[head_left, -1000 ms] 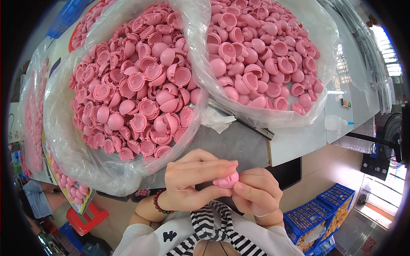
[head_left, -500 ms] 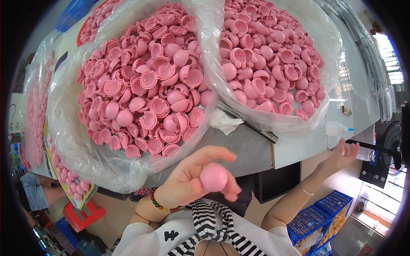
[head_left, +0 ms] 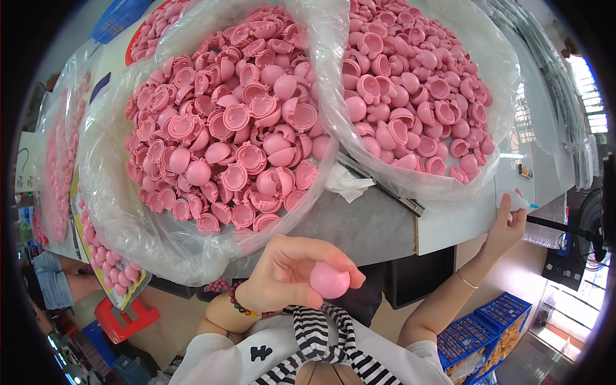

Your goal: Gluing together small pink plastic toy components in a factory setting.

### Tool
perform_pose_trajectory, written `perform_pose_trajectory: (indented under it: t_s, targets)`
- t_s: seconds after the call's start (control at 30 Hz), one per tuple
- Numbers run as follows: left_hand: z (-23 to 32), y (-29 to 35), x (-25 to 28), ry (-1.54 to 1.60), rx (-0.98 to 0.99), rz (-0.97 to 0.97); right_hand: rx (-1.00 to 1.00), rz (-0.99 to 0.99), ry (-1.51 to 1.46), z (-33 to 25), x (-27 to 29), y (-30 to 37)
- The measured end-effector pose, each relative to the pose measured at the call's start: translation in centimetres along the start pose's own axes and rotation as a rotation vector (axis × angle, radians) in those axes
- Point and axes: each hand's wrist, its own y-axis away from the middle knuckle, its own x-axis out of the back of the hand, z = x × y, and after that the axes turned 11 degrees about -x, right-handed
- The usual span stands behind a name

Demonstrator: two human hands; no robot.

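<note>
A round pink plastic ball (head_left: pixel 330 280) is pinched between the thumb and fingers of my left hand (head_left: pixel 292 269), just in front of the table edge. Off to the right, my right hand (head_left: pixel 505 226) has its fingers around a small translucent squeeze bottle (head_left: pixel 509 203) with a thin blue tip. Part of the bottle is hidden by the fingers. Beyond my left hand lies a large heap of open pink half shells (head_left: pixel 221 138) in a clear plastic bag (head_left: pixel 112 205). A second bag to its right holds more pink pieces (head_left: pixel 417 83).
A crumpled white tissue (head_left: pixel 348 183) lies beside a dark metal strip (head_left: pixel 391 192) on the grey table (head_left: pixel 378 224). Finished-looking balls fill a tray (head_left: pixel 115 276) at left, near a red stool (head_left: pixel 128 321). Blue crates (head_left: pixel 484 327) stand at lower right, below a black fan (head_left: pixel 587 224).
My right hand has reached the squeeze bottle and closed around it. My left fingers have drawn in around the ball, and the whole view has shifted slightly.
</note>
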Motion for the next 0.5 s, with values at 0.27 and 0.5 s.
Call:
perform_pose_trajectory:
  t_s: [0.27,0.5]
  targets:
    - [0.0,-0.3,-0.4,-0.151,-0.102,0.013,0.154,-0.351,-0.390,-5.9,-1.7,8.3]
    - [1.5,0.1,-0.5,-0.621,-0.222,-0.048,-0.009,-1.013,-0.450,-9.3,-5.9,14.3]
